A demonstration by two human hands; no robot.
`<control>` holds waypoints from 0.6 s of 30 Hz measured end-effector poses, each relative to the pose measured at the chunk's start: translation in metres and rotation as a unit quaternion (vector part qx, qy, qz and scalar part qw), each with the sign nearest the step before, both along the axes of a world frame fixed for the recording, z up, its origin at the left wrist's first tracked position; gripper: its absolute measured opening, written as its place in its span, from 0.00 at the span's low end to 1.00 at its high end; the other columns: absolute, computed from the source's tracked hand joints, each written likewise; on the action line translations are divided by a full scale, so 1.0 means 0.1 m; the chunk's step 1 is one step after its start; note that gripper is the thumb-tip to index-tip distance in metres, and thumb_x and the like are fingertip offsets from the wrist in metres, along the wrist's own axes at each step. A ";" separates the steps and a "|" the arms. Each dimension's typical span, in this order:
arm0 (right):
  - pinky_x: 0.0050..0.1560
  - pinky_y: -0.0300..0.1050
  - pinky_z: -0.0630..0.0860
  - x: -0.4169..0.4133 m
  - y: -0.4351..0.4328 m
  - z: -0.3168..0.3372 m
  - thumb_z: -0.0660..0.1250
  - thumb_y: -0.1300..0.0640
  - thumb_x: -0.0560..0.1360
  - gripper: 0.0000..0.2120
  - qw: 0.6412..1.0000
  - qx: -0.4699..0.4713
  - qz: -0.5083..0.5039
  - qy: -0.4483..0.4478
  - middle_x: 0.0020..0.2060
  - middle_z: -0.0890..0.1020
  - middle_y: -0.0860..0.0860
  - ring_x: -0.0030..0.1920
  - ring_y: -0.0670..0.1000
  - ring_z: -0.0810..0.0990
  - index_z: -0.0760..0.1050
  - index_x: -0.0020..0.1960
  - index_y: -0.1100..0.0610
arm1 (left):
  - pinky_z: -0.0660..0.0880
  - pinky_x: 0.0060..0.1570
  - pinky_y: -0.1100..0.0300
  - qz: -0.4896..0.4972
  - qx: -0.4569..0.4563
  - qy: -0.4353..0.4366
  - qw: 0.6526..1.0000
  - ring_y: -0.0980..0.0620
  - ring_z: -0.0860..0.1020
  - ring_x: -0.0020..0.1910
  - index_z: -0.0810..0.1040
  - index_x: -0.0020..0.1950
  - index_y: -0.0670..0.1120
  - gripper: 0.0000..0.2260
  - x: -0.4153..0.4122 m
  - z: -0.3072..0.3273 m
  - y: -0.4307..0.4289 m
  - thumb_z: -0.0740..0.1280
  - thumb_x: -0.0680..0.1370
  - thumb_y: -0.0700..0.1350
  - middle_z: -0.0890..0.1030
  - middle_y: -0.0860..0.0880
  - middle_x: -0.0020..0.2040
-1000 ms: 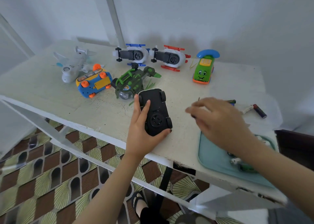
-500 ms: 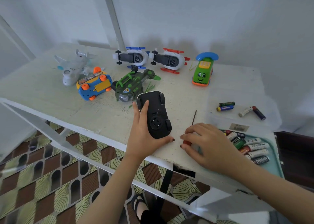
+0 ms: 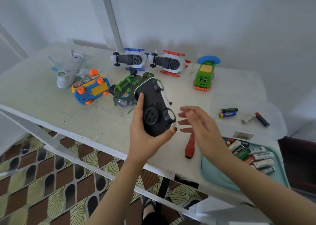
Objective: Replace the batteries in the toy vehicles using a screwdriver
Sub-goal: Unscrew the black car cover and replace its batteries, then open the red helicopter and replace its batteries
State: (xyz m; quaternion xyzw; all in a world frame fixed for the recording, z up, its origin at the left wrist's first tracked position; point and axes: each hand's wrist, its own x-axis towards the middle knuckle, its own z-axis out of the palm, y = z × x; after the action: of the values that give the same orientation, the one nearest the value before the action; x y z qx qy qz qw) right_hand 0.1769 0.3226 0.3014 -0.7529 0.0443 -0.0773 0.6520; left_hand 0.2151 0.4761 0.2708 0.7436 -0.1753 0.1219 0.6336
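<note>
Head view, the only one on offer: the left hand (image 3: 142,137) grips the black toy car (image 3: 153,105) belly-up, digits curled round both flanks, with the car tilted and lifted clear of the tabletop (image 3: 51,95) just in front of the green toy vehicle (image 3: 128,89). The right hand (image 3: 200,122) holds nothing — fingers straight and spread, hovering just beside the car's near wheel. Under it lies the red-handled screwdriver (image 3: 189,147), flat on the tabletop and close to the front edge. That looks like the first hazard: a careless sweep of the right wrist could roll it off to the floor. Second, the car hangs in a one-handed hold; if that grip slackens once the tool bites, it may drop onto the green toy. Third, loose batteries (image 3: 228,112) lie apart from the stock in the teal tray (image 3: 218,175) — spent and fresh cells could easily get mixed. Whether the car's battery cover carries a screw cannot be told from here.
</note>
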 end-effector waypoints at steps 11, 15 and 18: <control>0.61 0.60 0.75 0.51 0.01 0.38 0.62 0.45 0.72 0.23 0.930 0.331 0.089 0.130 0.57 0.82 0.58 0.59 0.63 0.79 0.77 0.62 0.56 | 0.67 0.69 0.48 -0.195 -0.015 0.034 0.980 0.50 0.66 0.73 0.53 0.78 0.46 0.52 0.58 0.31 -0.12 0.74 0.64 0.67 0.65 0.50 0.75; 0.51 0.56 0.78 0.66 -0.02 0.44 0.61 0.43 0.70 0.19 0.922 0.363 0.022 0.130 0.53 0.84 0.57 0.50 0.60 0.82 0.80 0.54 0.52 | 0.67 0.68 0.63 -0.217 0.038 0.076 0.972 0.58 0.70 0.69 0.67 0.72 0.54 0.34 1.04 0.46 -0.02 0.56 0.73 0.72 0.72 0.53 0.71; 0.50 0.56 0.78 0.74 -0.05 0.46 0.62 0.44 0.70 0.15 0.926 0.351 -0.021 0.138 0.49 0.84 0.57 0.48 0.60 0.82 0.82 0.48 0.50 | 0.75 0.59 0.61 -0.172 0.126 0.028 0.977 0.58 0.78 0.59 0.73 0.67 0.56 0.18 1.46 0.54 0.00 0.62 0.78 0.57 0.80 0.58 0.59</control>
State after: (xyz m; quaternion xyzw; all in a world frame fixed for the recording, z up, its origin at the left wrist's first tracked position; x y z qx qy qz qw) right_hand 0.2505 0.3174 0.3472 -0.4778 0.1740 0.0340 0.8604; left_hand 0.3615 0.4763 0.3246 0.7791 -0.2968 -0.0331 0.5511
